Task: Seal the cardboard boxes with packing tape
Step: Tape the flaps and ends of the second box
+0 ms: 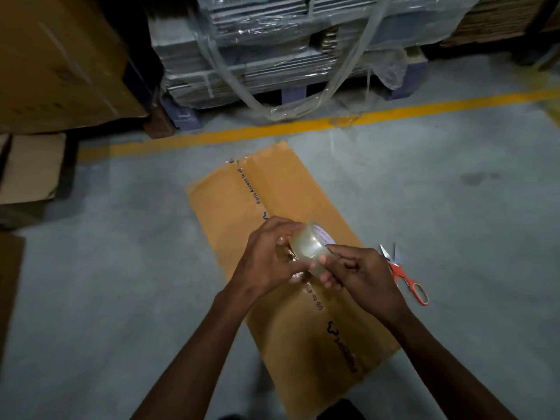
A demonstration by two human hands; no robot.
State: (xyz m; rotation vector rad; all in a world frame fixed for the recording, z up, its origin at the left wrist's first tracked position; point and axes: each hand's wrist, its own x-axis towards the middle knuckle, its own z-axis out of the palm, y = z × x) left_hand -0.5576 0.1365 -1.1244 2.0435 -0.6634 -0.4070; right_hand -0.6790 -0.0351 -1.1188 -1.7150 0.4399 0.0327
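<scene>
Both hands are raised above a flat cardboard box (288, 268) that lies on the grey floor (424, 192); the box is long and narrow, with printed blue letters running along its middle line, and a shiny band along that print suggests that some tape is already there (I cannot tell this for sure). The left hand (268, 257) grips a roll of clear packing tape (310, 248) from the left side, its fingers curled over the top and its thumb below, so the roll is held steady in the air over the box. The right hand (360, 272) comes to the roll from the right; its forefinger and thumb are narrow and pressed on the surface of the roll, and the other fingers are curled under. In my judgement this hand is searching for the loose end of the tape, which is hard to see on a clear roll; that is why the roll is kept close to the eyes and turned toward the person.

A pair of orange scissors (406, 275) lies on the floor just beside the right edge of the box, partly behind the right hand; it is placed within easy reach, probably for cutting the tape afterwards. Farther away a yellow line (212, 136) crosses the floor; behind it stands a pallet of flat cartons in plastic wrap (288, 40), and a big brown box (60, 56) is at the left.
</scene>
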